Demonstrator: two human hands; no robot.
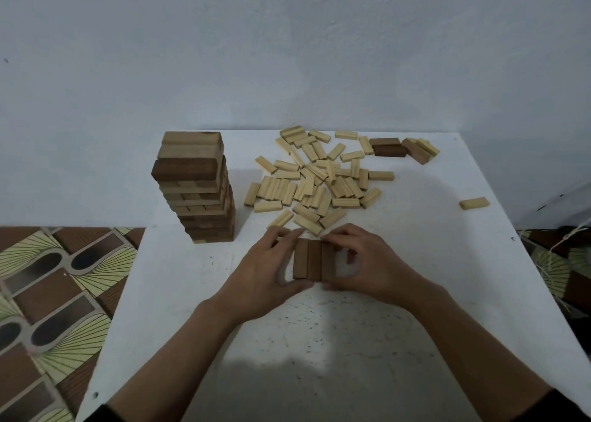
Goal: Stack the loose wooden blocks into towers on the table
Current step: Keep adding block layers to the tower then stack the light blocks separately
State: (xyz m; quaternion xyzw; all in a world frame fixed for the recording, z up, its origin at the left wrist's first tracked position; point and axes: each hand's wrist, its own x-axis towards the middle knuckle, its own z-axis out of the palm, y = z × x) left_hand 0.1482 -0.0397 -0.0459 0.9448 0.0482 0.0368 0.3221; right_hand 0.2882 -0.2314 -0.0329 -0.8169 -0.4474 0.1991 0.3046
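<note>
Brown blocks (pixel 312 258) between left hand (pixel 265 271) and right hand (pixel 364 261).

brown blocks (pixel 308 258): rt edge hid by right hand (pixel 367 266) | table (pixel 415 309): near edge cropped

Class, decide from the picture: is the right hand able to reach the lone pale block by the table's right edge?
Probably yes: only bare table lies between the right hand and the lone block. But that hand now grips the brown blocks and must let go first.
</note>
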